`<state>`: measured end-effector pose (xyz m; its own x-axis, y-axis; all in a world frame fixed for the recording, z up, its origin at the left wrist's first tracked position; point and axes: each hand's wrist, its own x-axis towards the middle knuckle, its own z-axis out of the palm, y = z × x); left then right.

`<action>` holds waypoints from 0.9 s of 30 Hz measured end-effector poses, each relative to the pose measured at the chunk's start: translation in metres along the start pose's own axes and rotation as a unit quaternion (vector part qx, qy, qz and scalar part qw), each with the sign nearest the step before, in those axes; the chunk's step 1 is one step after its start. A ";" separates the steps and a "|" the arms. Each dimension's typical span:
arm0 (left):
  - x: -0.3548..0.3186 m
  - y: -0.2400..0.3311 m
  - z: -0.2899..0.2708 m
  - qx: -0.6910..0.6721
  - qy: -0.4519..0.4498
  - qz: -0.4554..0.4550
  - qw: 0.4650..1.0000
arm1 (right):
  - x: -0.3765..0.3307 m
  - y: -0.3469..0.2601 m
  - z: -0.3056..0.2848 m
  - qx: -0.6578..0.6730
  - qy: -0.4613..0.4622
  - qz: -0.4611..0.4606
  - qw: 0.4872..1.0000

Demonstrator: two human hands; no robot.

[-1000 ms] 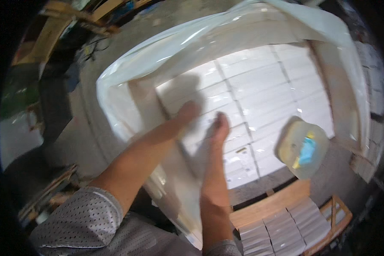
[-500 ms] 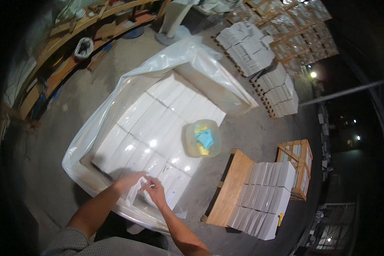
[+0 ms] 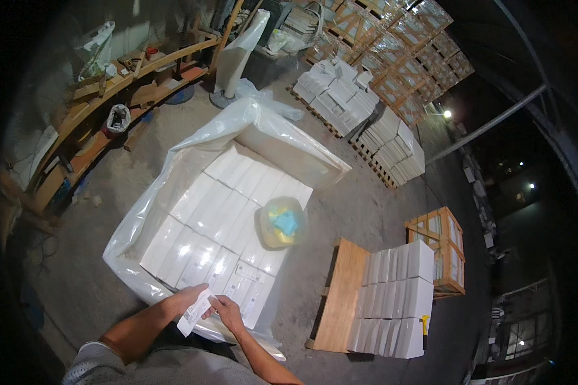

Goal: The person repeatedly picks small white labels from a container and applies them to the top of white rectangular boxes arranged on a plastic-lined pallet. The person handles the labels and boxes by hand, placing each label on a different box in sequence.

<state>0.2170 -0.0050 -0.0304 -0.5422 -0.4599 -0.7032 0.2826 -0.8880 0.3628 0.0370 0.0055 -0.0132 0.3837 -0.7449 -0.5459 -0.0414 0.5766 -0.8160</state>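
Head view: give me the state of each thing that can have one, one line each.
Left hand: grip closed on the small white paper slip.
Right hand: fingertips pinching the slip's edge.
Small white paper slip: held up between both hands.
Clear plastic liner bag: open, sides folded outward.
White rectangular boxes: packed flat in rows inside the liner.
Round translucent container: resting on the boxes; lid state unclear.
Wooden pallet: partly loaded with stacked white boxes.

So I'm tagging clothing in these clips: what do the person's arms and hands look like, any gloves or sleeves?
No gloves: both the left hand and the right hand are bare, with no rings or watch that I can make out. The forearms are bare too. A short grey sleeve with a fine speckled weave covers the left upper arm. The right arm's sleeve is out of view.
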 end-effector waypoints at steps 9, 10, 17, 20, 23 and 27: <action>-0.038 -0.058 0.039 -0.061 -0.024 0.149 0.987 | -0.069 -0.008 0.014 -0.204 0.148 -0.146 0.957; -0.041 -0.067 0.045 -0.098 -0.020 0.166 0.981 | -0.075 -0.008 0.013 -0.201 0.142 -0.149 0.958; -0.062 -0.092 0.062 0.078 -0.001 0.191 0.979 | -0.092 0.000 0.001 -0.102 0.161 -0.089 0.978; -0.071 -0.092 0.058 0.273 0.048 0.334 0.901 | -0.090 -0.004 -0.008 -0.020 0.154 -0.088 0.984; -0.074 -0.081 0.055 0.415 0.128 0.443 0.784 | -0.087 -0.013 -0.009 0.052 0.165 -0.075 0.982; -0.079 -0.053 0.058 0.029 0.046 0.221 0.974 | -0.082 -0.026 -0.001 -0.112 0.141 -0.168 0.969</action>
<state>0.1982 0.0784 0.0412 -0.3043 -0.7969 -0.5218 0.4261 -0.6039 0.6736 0.0057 0.0514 0.0528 0.1432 -0.9586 -0.2463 -0.1683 0.2217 -0.9605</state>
